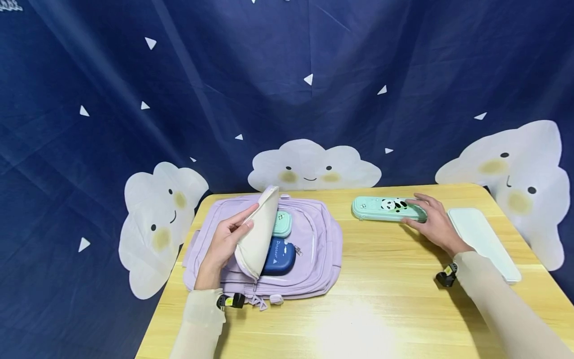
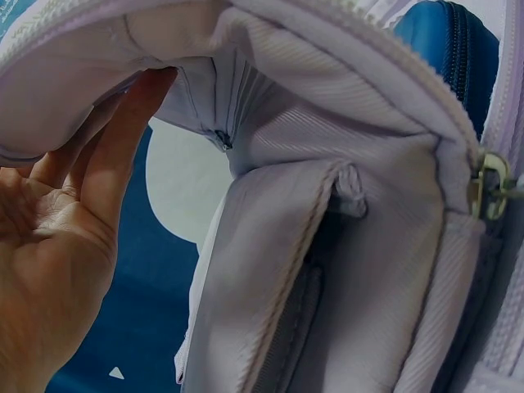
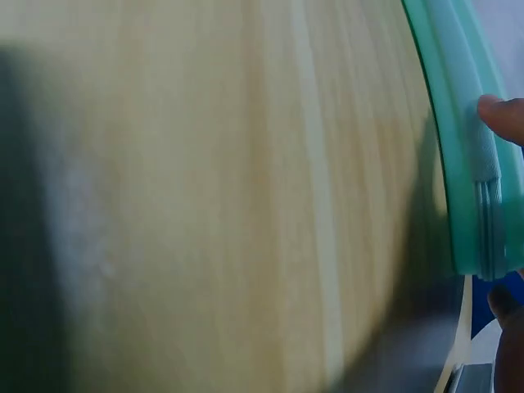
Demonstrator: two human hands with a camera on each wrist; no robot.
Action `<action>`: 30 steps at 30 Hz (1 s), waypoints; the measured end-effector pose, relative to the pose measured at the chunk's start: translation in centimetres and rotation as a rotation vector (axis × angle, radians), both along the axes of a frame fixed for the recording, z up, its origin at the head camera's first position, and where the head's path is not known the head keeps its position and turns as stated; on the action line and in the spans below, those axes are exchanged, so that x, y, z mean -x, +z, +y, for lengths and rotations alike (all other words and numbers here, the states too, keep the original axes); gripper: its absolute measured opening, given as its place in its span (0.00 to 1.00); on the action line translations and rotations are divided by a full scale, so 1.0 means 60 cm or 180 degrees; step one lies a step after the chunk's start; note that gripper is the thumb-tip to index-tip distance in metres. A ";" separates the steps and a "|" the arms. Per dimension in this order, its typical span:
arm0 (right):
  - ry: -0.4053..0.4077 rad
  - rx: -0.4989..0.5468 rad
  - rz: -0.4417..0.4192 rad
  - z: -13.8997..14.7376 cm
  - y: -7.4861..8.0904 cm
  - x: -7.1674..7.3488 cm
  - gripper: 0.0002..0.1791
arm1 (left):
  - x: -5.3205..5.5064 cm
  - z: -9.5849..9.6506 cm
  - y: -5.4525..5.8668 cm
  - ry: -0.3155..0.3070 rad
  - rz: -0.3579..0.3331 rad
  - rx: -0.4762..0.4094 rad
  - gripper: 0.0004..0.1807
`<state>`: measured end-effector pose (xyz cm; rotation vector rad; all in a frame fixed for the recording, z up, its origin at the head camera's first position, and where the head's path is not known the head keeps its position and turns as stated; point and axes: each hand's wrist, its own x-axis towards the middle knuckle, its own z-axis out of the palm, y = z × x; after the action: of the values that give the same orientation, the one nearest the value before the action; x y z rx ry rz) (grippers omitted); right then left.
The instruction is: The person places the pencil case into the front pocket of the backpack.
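Note:
A lilac backpack [image 1: 325,249] lies flat on the left of the table. My left hand [image 1: 221,244] pinches the edge of its front pocket flap [image 1: 260,237] and holds it raised; the lilac pocket lining [image 2: 360,115] shows in the left wrist view. Inside the pocket sit a navy case [image 1: 281,259] lettered "Dinosaur" and a small mint case [image 1: 282,224], both partly hidden by the flap. At the back right, my right hand [image 1: 432,224] grips the right end of a mint panda pencil case [image 1: 373,209], its thumb against the zipped side. The pencil case lies on the table.
A pale, flat, long case [image 1: 485,244] lies on the table [image 1: 381,279] to the right of my right hand, partly behind the forearm. Zip pulls [image 1: 259,302] hang at the backpack's near edge. A dark blue curtain [image 1: 278,89] with clouds stands behind the table.

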<state>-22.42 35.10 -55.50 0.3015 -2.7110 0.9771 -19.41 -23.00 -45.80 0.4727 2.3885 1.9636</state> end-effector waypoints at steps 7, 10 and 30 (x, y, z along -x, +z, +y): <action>0.0077 -0.0013 -0.0227 0.010 -0.005 0.002 0.39 | 0.000 0.002 0.002 -0.0010 -0.0003 -0.0001 0.25; 0.0096 -0.0007 -0.0313 0.013 -0.006 0.002 0.40 | -0.001 0.003 0.003 -0.0003 0.0011 0.0014 0.25; 0.0122 -0.0040 -0.0150 0.017 -0.023 -0.006 0.40 | -0.002 0.001 0.002 0.0016 0.0039 0.0034 0.25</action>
<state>-22.04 36.13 -56.90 0.3380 -2.7645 0.9900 -19.31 -22.93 -45.70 0.4803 2.4085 1.9546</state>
